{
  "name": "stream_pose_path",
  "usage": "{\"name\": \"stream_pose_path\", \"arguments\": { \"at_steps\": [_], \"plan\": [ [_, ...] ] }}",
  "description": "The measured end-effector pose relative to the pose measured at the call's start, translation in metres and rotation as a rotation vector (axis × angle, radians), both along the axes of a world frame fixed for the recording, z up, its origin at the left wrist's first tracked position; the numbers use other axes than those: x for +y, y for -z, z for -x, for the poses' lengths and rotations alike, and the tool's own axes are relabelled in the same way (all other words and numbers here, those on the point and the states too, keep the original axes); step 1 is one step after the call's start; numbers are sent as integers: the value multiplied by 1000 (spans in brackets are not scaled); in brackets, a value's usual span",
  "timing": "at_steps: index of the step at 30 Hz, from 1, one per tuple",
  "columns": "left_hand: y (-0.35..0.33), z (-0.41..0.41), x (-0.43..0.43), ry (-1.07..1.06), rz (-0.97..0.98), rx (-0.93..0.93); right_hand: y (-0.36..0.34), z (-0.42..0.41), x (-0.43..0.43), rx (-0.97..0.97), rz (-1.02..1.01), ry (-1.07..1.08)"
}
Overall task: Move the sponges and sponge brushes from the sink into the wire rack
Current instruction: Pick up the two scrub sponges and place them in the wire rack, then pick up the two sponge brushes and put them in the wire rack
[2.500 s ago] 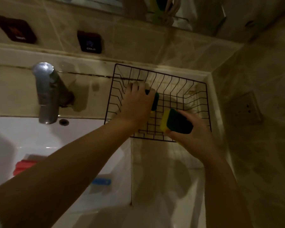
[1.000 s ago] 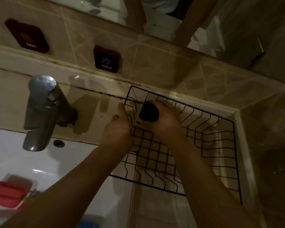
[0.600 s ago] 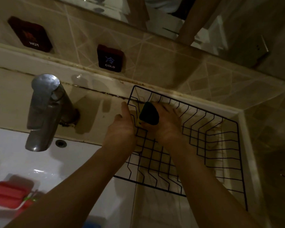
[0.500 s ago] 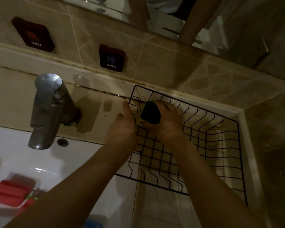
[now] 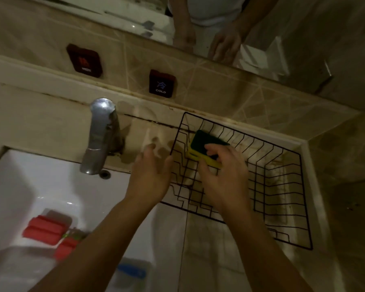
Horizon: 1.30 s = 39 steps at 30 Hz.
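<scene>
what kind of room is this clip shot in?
Most likely a bathroom or washroom vanity. A white sink with a chrome faucet sits below a wall mirror, on tiled walls bearing hot and cold control pads. A black wire rack stands on the counter beside the basin.

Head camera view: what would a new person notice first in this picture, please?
The black wire rack beside the sink draws the eye, with yellow-and-green sponges in its far left corner under the right hand. The left hand hangs open over the rack's left edge. Red sponge brushes lie in the sink, lower left.
</scene>
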State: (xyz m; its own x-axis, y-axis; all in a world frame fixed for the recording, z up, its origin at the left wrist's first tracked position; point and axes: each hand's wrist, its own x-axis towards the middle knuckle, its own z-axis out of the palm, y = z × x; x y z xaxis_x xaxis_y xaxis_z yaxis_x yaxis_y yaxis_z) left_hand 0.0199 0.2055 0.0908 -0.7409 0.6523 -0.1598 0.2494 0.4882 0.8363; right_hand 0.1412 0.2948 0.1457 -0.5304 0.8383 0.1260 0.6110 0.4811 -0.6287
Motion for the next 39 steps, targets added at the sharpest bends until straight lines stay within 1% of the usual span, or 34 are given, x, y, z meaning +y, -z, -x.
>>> {"name": "stream_pose_path", "arguments": {
  "at_steps": [1,3,5,7,9,12,13,15,18,21,23,27,30,33,35,39],
  "plan": [
    [2,-2,-19,-54,-36,-29,-5,0,-14,46,30,-29],
    [12,-5,-59,-159,-16,-92,-10,1,-46,76,66,-141],
    [26,-11,-100,-263,35,-228,-1,2,-78,68,116,-272],
    [43,-16,-135,-380,119,-388,20,3,-106,30,225,-369],
    [59,-18,-163,-505,157,-587,48,6,-127,-79,309,-452],
    [69,-20,-187,-722,98,-990,92,12,-150,-314,357,-562],
    [72,-21,-192,-785,79,-1078,104,15,-155,-388,377,-569],
    [80,-21,-199,-859,17,-1180,124,20,-162,-474,443,-548],
    [95,-25,-202,-880,-25,-1265,147,26,-169,-508,505,-525],
    [109,-28,-198,-916,-51,-1332,164,32,-176,-499,488,-543],
    [119,-28,-193,-954,-80,-1345,171,39,-180,-484,470,-549],
    [133,-25,-185,-953,-27,-1393,180,57,-187,-520,424,-559],
    [147,-21,-183,-954,74,-1372,188,67,-192,-602,424,-560],
    [157,-19,-179,-980,54,-1393,193,69,-198,-674,477,-531],
    [161,-21,-178,-1016,46,-1407,196,66,-200,-687,506,-514],
    [156,-21,-177,-1044,19,-1375,199,62,-203,-685,492,-533]
  ]
}}
